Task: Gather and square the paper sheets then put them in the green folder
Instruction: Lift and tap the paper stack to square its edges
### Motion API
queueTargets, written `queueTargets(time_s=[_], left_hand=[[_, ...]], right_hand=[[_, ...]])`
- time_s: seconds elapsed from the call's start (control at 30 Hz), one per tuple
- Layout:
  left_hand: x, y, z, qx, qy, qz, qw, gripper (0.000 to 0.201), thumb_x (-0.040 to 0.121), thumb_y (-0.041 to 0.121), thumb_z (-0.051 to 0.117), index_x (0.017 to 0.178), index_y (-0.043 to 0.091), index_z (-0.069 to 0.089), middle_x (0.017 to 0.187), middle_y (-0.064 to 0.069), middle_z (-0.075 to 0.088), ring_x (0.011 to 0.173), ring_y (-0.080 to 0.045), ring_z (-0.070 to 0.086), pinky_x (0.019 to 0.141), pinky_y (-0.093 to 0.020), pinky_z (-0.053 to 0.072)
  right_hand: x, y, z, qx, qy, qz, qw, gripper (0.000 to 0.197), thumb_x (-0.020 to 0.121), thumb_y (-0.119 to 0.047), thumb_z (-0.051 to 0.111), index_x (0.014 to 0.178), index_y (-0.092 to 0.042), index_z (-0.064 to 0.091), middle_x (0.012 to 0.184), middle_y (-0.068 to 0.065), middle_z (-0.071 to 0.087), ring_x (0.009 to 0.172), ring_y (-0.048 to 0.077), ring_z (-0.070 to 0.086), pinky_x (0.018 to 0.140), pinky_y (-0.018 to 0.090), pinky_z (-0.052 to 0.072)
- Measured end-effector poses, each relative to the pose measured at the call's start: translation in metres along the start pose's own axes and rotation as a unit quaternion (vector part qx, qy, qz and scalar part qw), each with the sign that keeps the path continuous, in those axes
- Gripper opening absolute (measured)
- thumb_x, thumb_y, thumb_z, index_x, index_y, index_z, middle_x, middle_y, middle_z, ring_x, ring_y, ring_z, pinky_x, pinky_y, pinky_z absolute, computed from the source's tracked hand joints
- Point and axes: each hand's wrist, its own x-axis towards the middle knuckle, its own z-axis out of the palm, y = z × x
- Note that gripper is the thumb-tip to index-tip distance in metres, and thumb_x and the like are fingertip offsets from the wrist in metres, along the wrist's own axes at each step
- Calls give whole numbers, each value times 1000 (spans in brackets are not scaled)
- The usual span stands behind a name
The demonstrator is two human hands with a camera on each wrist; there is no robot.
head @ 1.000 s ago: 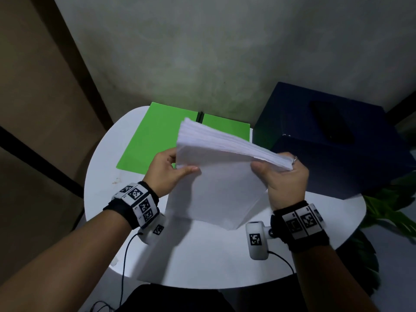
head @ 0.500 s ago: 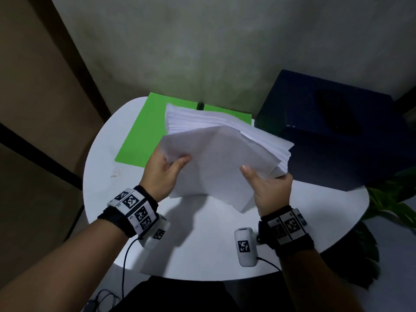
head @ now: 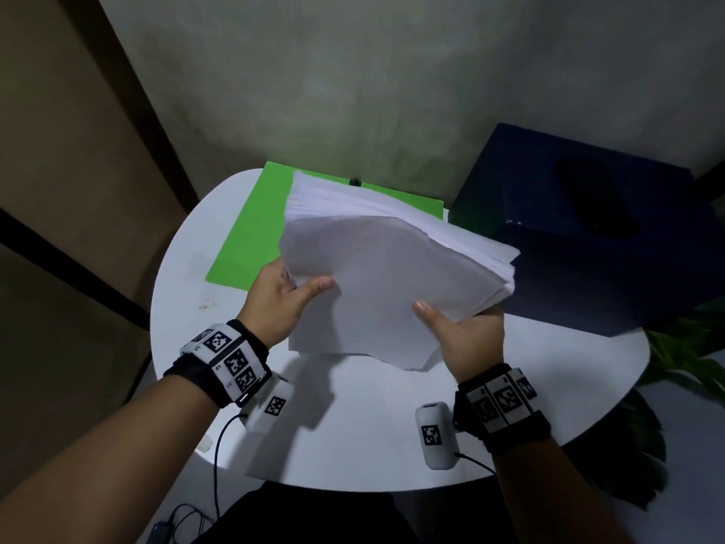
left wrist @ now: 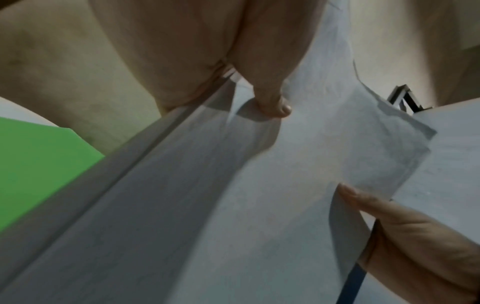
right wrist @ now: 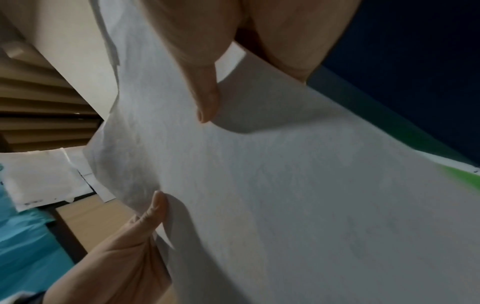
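A thick stack of white paper sheets hangs tilted above the round white table, its far edge fanned and uneven. My left hand grips the stack's left edge, thumb on top and fingers underneath. My right hand grips the near right edge the same way. The left wrist view shows the stack with my left thumb pressed on it; the right wrist view shows my right thumb on the top sheet. The green folder lies flat at the table's back left, partly hidden by the paper.
A dark blue box stands at the table's back right, close to the stack's right corner. Green plant leaves reach in beyond the table's right edge. A black cable hangs off the near left edge.
The stack has tipped from steeply upright to a flatter, forward-leaning tilt and moved left over the folder. Both hands dropped lower and closer together, still gripping it.
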Motion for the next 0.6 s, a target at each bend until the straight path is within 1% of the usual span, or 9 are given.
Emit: queueTargets(time_s=[0.03,0.1,0.17,0.27,0.33,0.4,0.47,0.53,0.6], left_hand=[[-1,-4,-1,1,-4,-2,1000,34,85,27,71,113,9,63,97,27,73,94,8,66,81,-13,50],[-6,-10,-3,-22,-14,-7,1000,56,79,42,74,122,10,57,110,16,72,105,-1,66,89,-19,52],[-5,-18,-4,-21,-8,-25,999,67,77,29,80,131,4,49,122,4,68,114,-11,64,95,-27,52],[-4,-21,-3,6,-16,-33,999,42,81,1,74,119,6,57,105,15,74,101,0,67,87,-24,52],[-4,-18,-1,12,-9,-16,1000,35,84,-2,69,116,6,59,98,20,74,96,4,67,84,-18,51],[-8,-14,-3,10,0,3,1000,35,87,1,67,120,1,57,102,14,73,98,5,66,85,-15,49],[-11,-10,-3,21,-19,14,1000,47,87,10,69,129,-2,51,116,5,68,107,2,63,90,-20,49],[-15,-8,-5,16,-36,4,999,70,82,27,74,140,5,41,130,2,61,121,-5,58,102,-28,48],[-15,0,-6,-15,-36,-2,999,94,75,46,77,147,10,29,140,1,55,131,-10,51,111,-37,41]], right_hand=[[-1,0,-1,-11,-14,2,1000,41,69,6,82,88,-26,66,83,-14,73,82,-6,69,73,11,53],[-4,3,-1,-34,-37,16,999,36,68,2,85,92,-21,69,86,-10,75,84,1,71,77,22,58],[-5,5,1,-38,-38,26,998,37,70,-1,84,102,-10,69,96,-1,75,89,9,72,79,27,57],[-6,6,5,-23,-11,28,999,28,73,-2,82,97,-11,70,91,-3,76,87,10,73,80,28,56],[-6,3,6,-9,12,24,1000,26,72,0,82,86,-19,71,81,-10,76,83,7,73,79,25,56],[-7,0,4,1,28,10,1000,27,71,2,82,81,-20,72,78,-13,76,82,7,73,77,20,55],[-9,1,4,3,33,-1,999,30,68,0,85,87,-19,72,82,-10,76,84,9,73,77,19,54],[-14,0,6,6,46,10,999,42,63,-6,89,98,-18,69,90,-9,75,91,11,72,80,19,53],[-14,-8,9,12,56,-7,998,52,60,-9,91,102,-24,65,93,-15,73,95,6,68,85,16,50]])
